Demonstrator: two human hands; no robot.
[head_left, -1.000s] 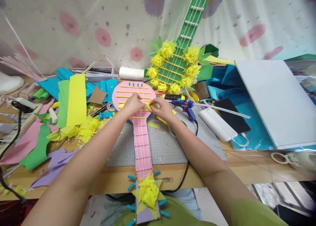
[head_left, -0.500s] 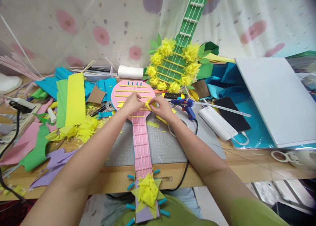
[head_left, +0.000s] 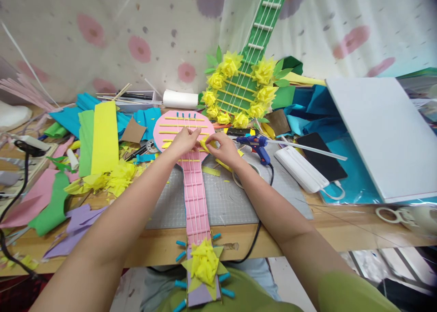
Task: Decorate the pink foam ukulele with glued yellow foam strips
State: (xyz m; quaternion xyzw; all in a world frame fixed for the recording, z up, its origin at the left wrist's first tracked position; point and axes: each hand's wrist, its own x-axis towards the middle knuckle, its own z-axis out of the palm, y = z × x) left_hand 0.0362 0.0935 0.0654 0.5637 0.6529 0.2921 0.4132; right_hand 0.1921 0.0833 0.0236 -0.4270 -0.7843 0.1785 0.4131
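Note:
A pink paper guitar (head_left: 195, 196) lies with its round body on the cutting mat and its neck pointing toward me. White strings and yellow strips run over it, and a yellow paper flower (head_left: 205, 263) covers its purple head. Above the body, my right hand (head_left: 225, 149) pinches a small yellow crepe paper piece (head_left: 204, 143) near the body's right side. My left hand (head_left: 185, 142) is over the strings just left of that piece, thumb and forefinger apart. The fingers partly hide the yellow piece.
A blue glue gun (head_left: 257, 147) with a long glue stick lies right of the guitar, beside a white power strip (head_left: 300, 168). Behind stands a green paper guitar (head_left: 244, 82) ringed with yellow flowers. Crepe paper scraps (head_left: 104, 139) cover the left side. A white board (head_left: 385, 139) leans at right.
My left forefinger has lifted and parted from the thumb, away from the yellow piece. My right hand stays nearly still with the piece. The guitar has not moved.

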